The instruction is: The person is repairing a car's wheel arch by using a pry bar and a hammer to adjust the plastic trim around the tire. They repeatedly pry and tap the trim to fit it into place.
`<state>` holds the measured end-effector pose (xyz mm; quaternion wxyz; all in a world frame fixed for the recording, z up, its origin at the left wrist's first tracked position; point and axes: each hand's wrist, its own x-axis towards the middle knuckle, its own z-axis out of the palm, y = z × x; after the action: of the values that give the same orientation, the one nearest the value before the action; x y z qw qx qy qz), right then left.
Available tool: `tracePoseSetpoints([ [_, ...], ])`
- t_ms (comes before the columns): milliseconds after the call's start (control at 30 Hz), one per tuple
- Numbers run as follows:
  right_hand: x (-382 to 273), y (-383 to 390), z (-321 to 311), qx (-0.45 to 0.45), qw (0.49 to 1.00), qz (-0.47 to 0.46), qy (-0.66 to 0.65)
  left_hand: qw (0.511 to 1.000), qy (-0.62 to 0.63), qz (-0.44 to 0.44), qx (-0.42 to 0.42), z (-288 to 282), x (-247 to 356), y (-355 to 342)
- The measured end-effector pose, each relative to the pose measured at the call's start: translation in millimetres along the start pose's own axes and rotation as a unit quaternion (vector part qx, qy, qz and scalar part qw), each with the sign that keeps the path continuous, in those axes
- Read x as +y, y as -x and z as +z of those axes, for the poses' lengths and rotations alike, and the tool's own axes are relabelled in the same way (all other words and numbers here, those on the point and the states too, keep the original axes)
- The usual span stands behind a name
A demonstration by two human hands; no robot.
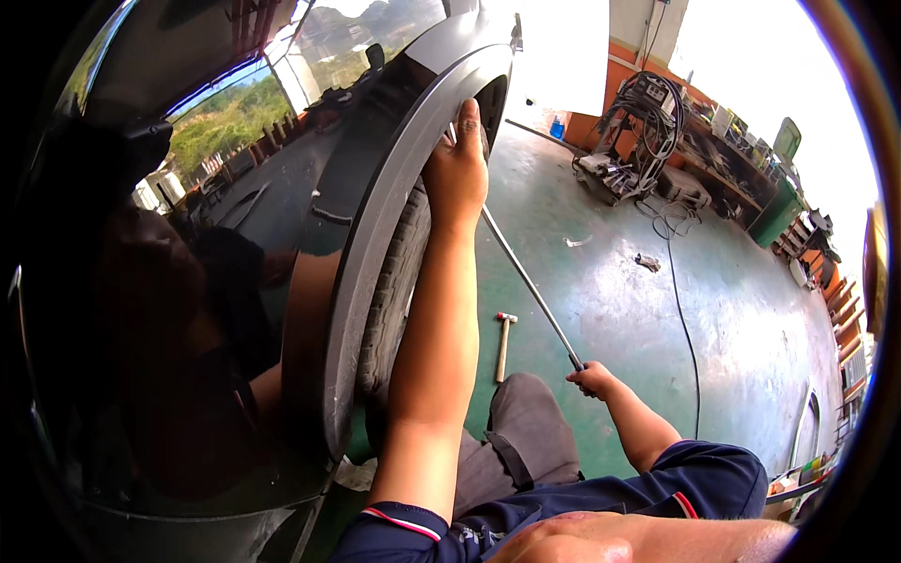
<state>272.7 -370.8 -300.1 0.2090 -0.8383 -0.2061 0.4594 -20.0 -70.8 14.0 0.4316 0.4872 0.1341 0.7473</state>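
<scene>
My left hand (pixel 456 178) is up at the black wheel-arch trim (pixel 383 202) of a dark, glossy car, thumb pointing upward. Its other fingers are mostly hidden. A long, thin metal rod (pixel 527 280) runs up to this hand and passes behind it; a short shiny piece shows beside the thumb. Lower right, my right hand (pixel 591 378) is closed around the rod's dark near end. Under the arch sits the tyre (pixel 394 291), partly covered by my left forearm. The car's body panel (pixel 188 375) on the left mirrors the surroundings.
A hammer (pixel 504 347) with a wooden handle lies on the green floor (pixel 619 310) by my knee. Further off stands a wheeled machine (pixel 638 131) hung with cables; a black cable (pixel 683 324) trails toward me. A cluttered workbench (pixel 723 164) lines the far right.
</scene>
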Motion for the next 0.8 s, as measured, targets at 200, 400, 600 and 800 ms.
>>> tracePoseSetpoints([
  [200, 12.2, -3.2, 1.4, 0.067, 0.997, -0.038, -0.033, 0.999, -0.044, 0.005, 0.005, -2.4, 0.6, -4.3],
  [400, 14.9, -12.2, 46.2, 0.05, 0.997, -0.046, -0.029, 0.957, -0.105, 0.263, 0.069, 4.9, 4.8, -14.9],
  [600, -5.8, -40.2, 11.7, -0.162, 0.972, -0.038, 0.167, 0.997, -0.068, -0.006, -0.021, -8.6, 27.0, -5.6],
  [800, -192.8, -75.2, -102.7, 0.287, 0.851, -0.368, 0.24, 0.989, -0.061, -0.136, -0.009, 0.3, 46.0, 4.3],
])
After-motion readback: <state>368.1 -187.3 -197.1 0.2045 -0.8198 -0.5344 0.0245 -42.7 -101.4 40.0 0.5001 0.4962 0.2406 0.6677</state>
